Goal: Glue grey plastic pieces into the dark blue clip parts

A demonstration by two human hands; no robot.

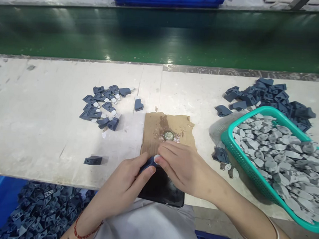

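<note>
My left hand (130, 177) is closed on a dark blue plastic part (148, 165), gripped between thumb and fingers. At the part's upper end, my right hand (177, 165) pinches a small light grey piece (156, 157) that touches the blue part. Both hands are over the near edge of a brown cardboard sheet (150, 133), which bears a small round metal item (168, 135) and wet stains. Below the hands lies a black flat tray or device (166, 188), partly hidden by them.
Blue parts with grey tips (95, 113) lie left of the cardboard. A teal basket (253, 168) of grey pieces stands right, beside a blue-part pile (274, 96). A blue bin (5, 204) of parts sits lower left; a green belt (143, 35) crosses behind.
</note>
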